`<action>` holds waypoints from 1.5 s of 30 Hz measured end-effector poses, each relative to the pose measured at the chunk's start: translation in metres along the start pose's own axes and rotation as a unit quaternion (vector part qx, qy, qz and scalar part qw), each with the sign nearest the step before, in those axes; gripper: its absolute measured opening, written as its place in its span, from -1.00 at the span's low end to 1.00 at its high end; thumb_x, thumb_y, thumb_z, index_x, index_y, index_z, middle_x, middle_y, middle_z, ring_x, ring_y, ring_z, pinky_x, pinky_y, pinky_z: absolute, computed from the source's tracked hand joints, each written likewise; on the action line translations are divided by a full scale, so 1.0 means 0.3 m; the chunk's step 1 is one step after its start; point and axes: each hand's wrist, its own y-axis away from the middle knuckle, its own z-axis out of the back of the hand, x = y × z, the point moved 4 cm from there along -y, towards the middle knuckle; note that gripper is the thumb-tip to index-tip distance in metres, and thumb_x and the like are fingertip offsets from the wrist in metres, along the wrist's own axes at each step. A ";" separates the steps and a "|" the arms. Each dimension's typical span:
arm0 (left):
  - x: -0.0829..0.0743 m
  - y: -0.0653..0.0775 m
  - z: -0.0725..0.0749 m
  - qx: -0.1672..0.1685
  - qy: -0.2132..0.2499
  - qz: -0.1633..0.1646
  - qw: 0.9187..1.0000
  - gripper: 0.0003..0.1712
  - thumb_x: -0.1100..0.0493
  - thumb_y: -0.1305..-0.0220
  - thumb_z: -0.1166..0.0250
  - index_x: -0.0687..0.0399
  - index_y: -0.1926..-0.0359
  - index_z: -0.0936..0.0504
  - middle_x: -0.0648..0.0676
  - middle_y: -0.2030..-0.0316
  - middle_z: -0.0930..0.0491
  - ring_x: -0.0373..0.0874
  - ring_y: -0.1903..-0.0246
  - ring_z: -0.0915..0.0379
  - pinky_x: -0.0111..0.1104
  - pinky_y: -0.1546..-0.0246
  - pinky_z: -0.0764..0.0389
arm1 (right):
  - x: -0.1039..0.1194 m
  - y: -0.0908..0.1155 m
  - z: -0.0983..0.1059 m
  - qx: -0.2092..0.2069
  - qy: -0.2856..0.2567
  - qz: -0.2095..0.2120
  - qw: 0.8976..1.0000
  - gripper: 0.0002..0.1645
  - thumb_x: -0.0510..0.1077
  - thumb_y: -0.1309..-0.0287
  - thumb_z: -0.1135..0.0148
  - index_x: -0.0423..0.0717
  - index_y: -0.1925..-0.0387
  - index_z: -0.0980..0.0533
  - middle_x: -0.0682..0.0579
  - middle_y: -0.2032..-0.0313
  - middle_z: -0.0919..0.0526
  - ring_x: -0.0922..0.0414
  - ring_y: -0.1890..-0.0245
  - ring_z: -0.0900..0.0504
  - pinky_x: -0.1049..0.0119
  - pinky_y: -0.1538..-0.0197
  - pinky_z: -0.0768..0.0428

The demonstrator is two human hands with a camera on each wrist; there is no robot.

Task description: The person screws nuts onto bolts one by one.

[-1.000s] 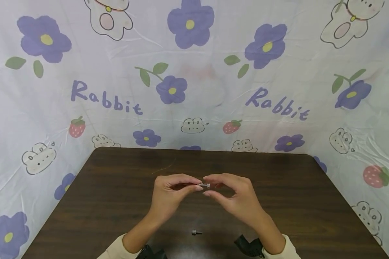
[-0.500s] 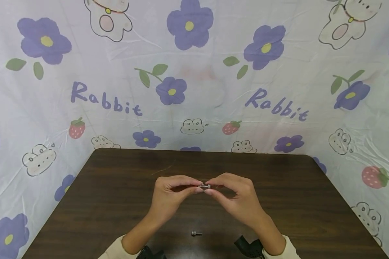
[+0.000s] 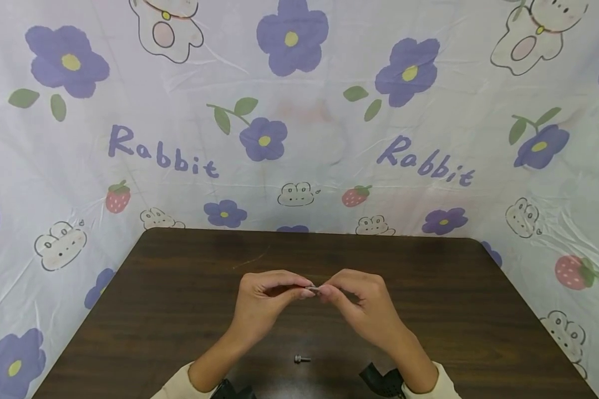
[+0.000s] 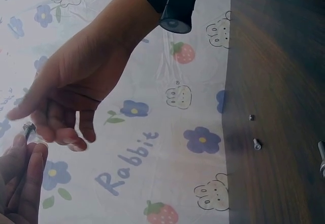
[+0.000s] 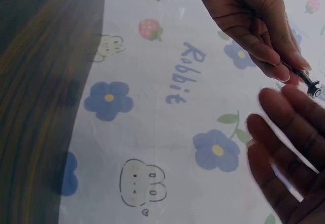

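In the head view my left hand (image 3: 267, 296) pinches a small metal bolt (image 3: 313, 288) by its shank between thumb and fingers, above the table. My right hand (image 3: 361, 296) meets it from the right, thumb and index finger closed over the thicker end, which they hide there. That thicker end of the bolt (image 5: 314, 89) shows in the right wrist view, ring-shaped and sticking out past the left fingertips, beside the fingers (image 5: 299, 127) of the right hand. Nearer me, another bolt (image 3: 302, 359) with a thick end lies on the table.
The dark wooden table (image 3: 179, 310) backs onto a printed cloth (image 3: 299, 88) with flowers and rabbits. In the left wrist view a small nut-like piece (image 4: 251, 117) and a short bolt (image 4: 257, 144) lie on the tabletop. A black strap device (image 3: 383, 380) sits beside the right wrist.
The right thumb and index finger, apart from the bolt a second ago, came onto its thicker end and now cover it. The left hand stays in place with its pinch.
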 end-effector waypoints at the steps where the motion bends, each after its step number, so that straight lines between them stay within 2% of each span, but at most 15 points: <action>1: 0.001 0.001 0.000 -0.002 -0.003 0.003 1.000 -0.85 0.48 -0.16 -0.41 0.30 0.23 -0.78 0.18 0.31 -0.77 -0.01 0.32 -0.75 -0.17 0.32 -0.76 | -0.002 0.002 -0.001 0.004 0.000 -0.007 1.000 -0.80 -0.31 -0.37 -0.25 -0.01 0.34 -0.69 0.10 0.40 -0.74 0.21 0.37 -0.72 0.40 0.23 -0.67; 4: 0.002 0.005 0.002 -0.010 -0.012 0.009 1.000 -0.86 0.47 -0.16 -0.42 0.29 0.23 -0.78 0.17 0.31 -0.77 -0.03 0.34 -0.75 -0.18 0.34 -0.76 | -0.007 0.009 -0.003 0.009 0.008 -0.022 1.000 -0.91 -0.22 -0.38 -0.27 -0.10 0.17 -0.68 0.08 0.34 -0.75 0.19 0.34 -0.72 0.38 0.21 -0.70; 7: 0.002 0.007 0.005 -0.018 -0.023 0.010 1.000 -0.86 0.46 -0.17 -0.42 0.29 0.23 -0.79 0.16 0.31 -0.77 -0.06 0.34 -0.75 -0.20 0.37 -0.76 | -0.006 0.010 -0.005 0.007 0.013 -0.009 1.000 -0.63 -0.16 -0.25 -0.42 -0.16 -0.06 -0.61 0.03 0.27 -0.76 0.15 0.33 -0.74 0.29 0.22 -0.74; 9: 0.002 0.007 0.007 -0.022 -0.029 0.010 0.999 -0.87 0.46 -0.17 -0.42 0.28 0.23 -0.79 0.15 0.31 -0.77 -0.08 0.34 -0.74 -0.23 0.39 -0.75 | 0.000 0.008 -0.005 0.002 0.019 0.009 1.000 -0.50 -0.16 -0.16 -0.50 -0.18 -0.12 -0.59 -0.01 0.22 -0.77 0.13 0.32 -0.74 0.28 0.23 -0.74; 12: 0.002 0.006 0.006 -0.021 -0.018 0.013 1.000 -0.86 0.46 -0.18 -0.42 0.30 0.22 -0.79 0.16 0.30 -0.77 -0.06 0.34 -0.75 -0.22 0.36 -0.76 | 0.010 0.004 -0.004 -0.015 0.026 0.044 0.999 -0.58 -0.23 -0.16 -0.49 -0.20 -0.06 -0.63 -0.04 0.23 -0.77 0.12 0.35 -0.74 0.33 0.27 -0.73; 16: 0.001 0.001 0.003 -0.017 -0.003 0.014 1.000 -0.86 0.47 -0.18 -0.42 0.32 0.21 -0.78 0.19 0.29 -0.77 0.00 0.34 -0.75 -0.15 0.32 -0.76 | 0.016 0.001 -0.001 -0.038 0.033 0.073 0.996 -0.77 -0.17 -0.27 -0.39 -0.20 0.09 -0.68 -0.03 0.27 -0.77 0.14 0.37 -0.73 0.42 0.28 -0.70; 23: 0.000 0.001 0.004 -0.013 -0.004 0.016 1.000 -0.86 0.47 -0.18 -0.41 0.31 0.21 -0.78 0.18 0.29 -0.77 0.00 0.33 -0.75 -0.15 0.32 -0.75 | 0.019 -0.003 0.001 -0.050 0.036 0.095 0.994 -0.76 -0.07 -0.31 -0.37 -0.18 0.17 -0.71 -0.01 0.31 -0.77 0.15 0.37 -0.73 0.44 0.26 -0.67; 29: 0.001 0.002 0.005 -0.011 -0.013 0.010 1.000 -0.85 0.47 -0.18 -0.42 0.28 0.22 -0.79 0.16 0.30 -0.77 -0.02 0.34 -0.75 -0.16 0.33 -0.76 | 0.012 -0.003 -0.002 -0.034 0.030 0.073 0.996 -0.82 -0.07 -0.34 -0.35 -0.11 0.23 -0.71 0.04 0.33 -0.76 0.16 0.36 -0.74 0.41 0.24 -0.69; 35: 0.001 0.002 0.004 -0.005 -0.001 0.003 1.000 -0.85 0.50 -0.18 -0.40 0.32 0.21 -0.77 0.20 0.30 -0.76 -0.03 0.32 -0.75 -0.14 0.31 -0.75 | 0.005 -0.003 -0.007 -0.021 0.030 0.061 0.997 -0.92 -0.17 -0.34 -0.35 -0.06 0.28 -0.71 0.09 0.36 -0.75 0.22 0.36 -0.72 0.40 0.28 -0.69; 40: -0.003 -0.001 0.004 -0.007 -0.004 -0.005 1.000 -0.85 0.50 -0.16 -0.41 0.30 0.23 -0.78 0.19 0.31 -0.77 -0.02 0.33 -0.75 -0.16 0.32 -0.76 | 0.007 -0.005 -0.002 -0.013 0.033 0.050 0.998 -0.79 -0.19 -0.42 -0.25 0.00 0.38 -0.69 0.11 0.42 -0.73 0.24 0.41 -0.70 0.43 0.31 -0.67; 45: -0.005 -0.002 0.008 -0.014 -0.015 0.000 1.000 -0.85 0.48 -0.16 -0.43 0.28 0.24 -0.78 0.17 0.31 -0.77 -0.03 0.35 -0.75 -0.16 0.37 -0.76 | 0.015 -0.007 0.008 -0.032 0.038 0.055 0.997 -0.75 -0.03 -0.38 -0.30 -0.14 0.19 -0.70 0.00 0.34 -0.76 0.14 0.38 -0.74 0.40 0.27 -0.70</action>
